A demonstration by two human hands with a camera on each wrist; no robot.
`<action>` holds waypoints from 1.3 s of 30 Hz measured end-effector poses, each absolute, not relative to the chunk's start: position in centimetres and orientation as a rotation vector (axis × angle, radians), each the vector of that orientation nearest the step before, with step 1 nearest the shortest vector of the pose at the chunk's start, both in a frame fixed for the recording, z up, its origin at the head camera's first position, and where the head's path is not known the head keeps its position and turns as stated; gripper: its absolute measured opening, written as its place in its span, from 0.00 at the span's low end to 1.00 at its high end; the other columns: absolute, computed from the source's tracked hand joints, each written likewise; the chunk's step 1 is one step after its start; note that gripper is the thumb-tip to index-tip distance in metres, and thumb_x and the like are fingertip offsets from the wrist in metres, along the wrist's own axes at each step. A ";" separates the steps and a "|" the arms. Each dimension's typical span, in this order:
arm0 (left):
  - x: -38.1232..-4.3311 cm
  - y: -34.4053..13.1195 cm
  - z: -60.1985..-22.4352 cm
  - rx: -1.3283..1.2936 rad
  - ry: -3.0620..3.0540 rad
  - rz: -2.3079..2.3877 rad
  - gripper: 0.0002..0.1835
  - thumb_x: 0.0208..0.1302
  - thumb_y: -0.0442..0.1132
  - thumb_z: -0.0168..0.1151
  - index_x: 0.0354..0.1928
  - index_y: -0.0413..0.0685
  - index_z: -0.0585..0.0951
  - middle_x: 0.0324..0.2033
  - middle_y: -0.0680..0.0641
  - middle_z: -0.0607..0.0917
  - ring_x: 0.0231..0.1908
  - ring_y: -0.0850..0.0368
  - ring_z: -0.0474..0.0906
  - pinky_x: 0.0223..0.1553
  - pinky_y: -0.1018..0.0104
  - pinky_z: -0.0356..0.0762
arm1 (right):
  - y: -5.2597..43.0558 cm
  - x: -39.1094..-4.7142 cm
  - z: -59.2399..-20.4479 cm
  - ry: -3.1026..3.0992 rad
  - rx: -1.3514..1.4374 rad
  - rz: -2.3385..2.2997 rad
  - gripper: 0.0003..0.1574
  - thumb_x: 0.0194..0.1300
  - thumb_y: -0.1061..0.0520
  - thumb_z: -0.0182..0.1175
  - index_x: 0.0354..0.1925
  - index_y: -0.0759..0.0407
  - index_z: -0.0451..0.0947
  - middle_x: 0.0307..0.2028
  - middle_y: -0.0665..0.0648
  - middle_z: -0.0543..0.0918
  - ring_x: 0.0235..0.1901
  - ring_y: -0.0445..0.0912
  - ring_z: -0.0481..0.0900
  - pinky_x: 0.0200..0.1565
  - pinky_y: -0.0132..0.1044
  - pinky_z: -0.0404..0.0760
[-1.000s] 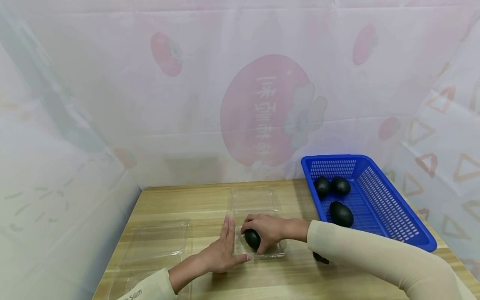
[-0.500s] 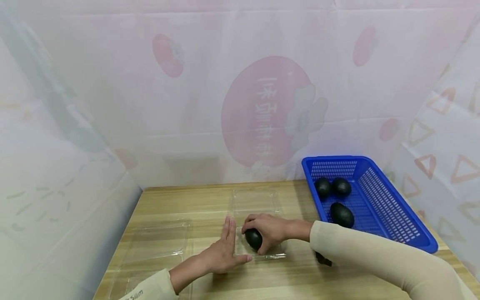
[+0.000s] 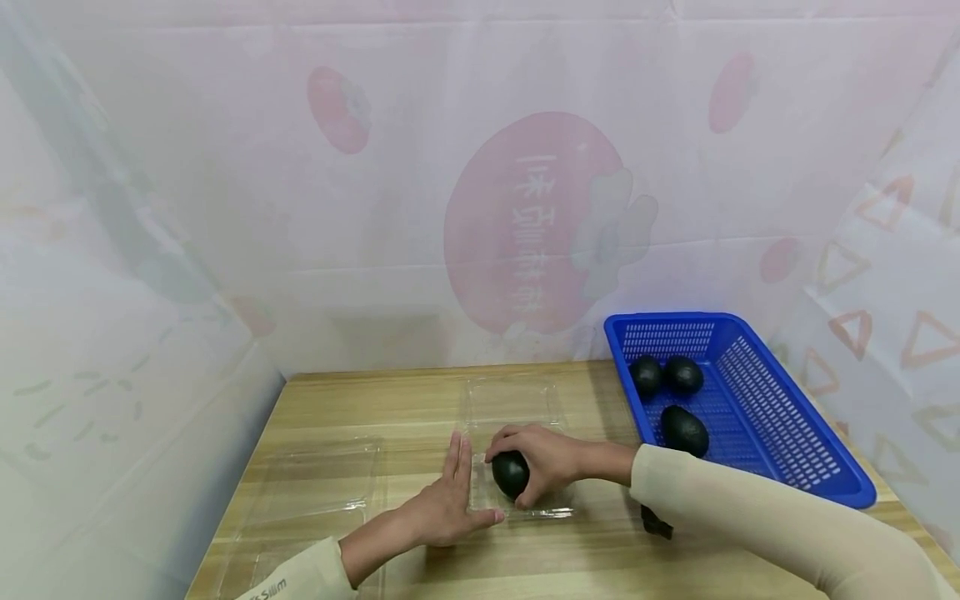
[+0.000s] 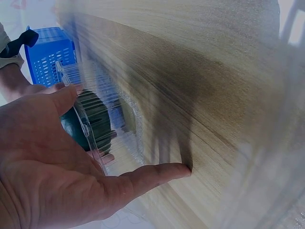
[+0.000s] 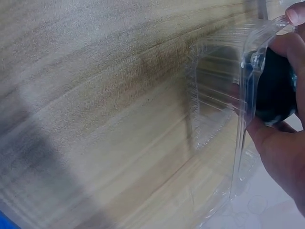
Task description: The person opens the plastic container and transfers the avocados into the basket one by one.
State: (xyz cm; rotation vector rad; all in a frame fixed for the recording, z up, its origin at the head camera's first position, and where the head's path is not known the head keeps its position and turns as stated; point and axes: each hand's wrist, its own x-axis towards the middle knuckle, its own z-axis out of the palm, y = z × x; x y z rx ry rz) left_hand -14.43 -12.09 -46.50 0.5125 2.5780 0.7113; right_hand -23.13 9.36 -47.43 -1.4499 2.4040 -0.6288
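My right hand (image 3: 546, 460) grips a dark green avocado (image 3: 511, 475), fingers behind it and thumb in front. It sits at the left part of a clear plastic clamshell box (image 3: 557, 513) whose lid (image 3: 512, 400) lies folded back. In the right wrist view the avocado (image 5: 276, 93) shows partly above the box's rim, fingers wrapped around it. My left hand (image 3: 444, 510) stands along the left side of the box, its fingers straight and its thumb extended by the front corner. The left wrist view shows this hand (image 4: 62, 157) against the ribbed wall, the avocado (image 4: 97, 119) behind it.
A blue perforated basket (image 3: 787, 400) at the right holds 3 avocados, the front one (image 3: 684, 431) nearest my right sleeve. Another open clear box (image 3: 315, 483) lies on the wooden table (image 3: 405, 400) at left. A patterned cloth (image 3: 375, 208) surrounds the table.
My right hand has shifted slightly to the right, and the avocado in it has turned and now shows a rounder outline. The left hand has stayed beside the box.
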 end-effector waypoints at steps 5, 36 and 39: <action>-14.5 -12.1 -46.5 0.510 2.584 0.702 0.62 0.63 0.63 0.60 0.74 0.31 0.31 0.73 0.30 0.27 0.56 0.33 0.74 0.51 0.47 0.77 | 9.6 -23.2 -47.5 2.392 -1.405 -0.723 0.43 0.41 0.52 0.78 0.58 0.55 0.77 0.54 0.51 0.79 0.51 0.39 0.75 0.48 0.28 0.76; -14.5 -11.9 -46.7 0.490 2.621 0.664 0.63 0.61 0.66 0.61 0.74 0.30 0.35 0.73 0.29 0.30 0.52 0.37 0.78 0.49 0.49 0.79 | 11.9 -22.9 -46.4 2.195 -0.967 -1.283 0.41 0.44 0.52 0.79 0.57 0.40 0.75 0.59 0.51 0.77 0.55 0.46 0.73 0.53 0.43 0.77; -14.5 -11.9 -46.7 0.485 2.616 0.663 0.63 0.61 0.65 0.61 0.75 0.31 0.35 0.74 0.30 0.30 0.53 0.37 0.78 0.49 0.49 0.79 | 12.0 -22.9 -46.0 2.188 -0.964 -1.317 0.41 0.44 0.53 0.79 0.57 0.41 0.75 0.59 0.52 0.77 0.56 0.46 0.74 0.51 0.39 0.79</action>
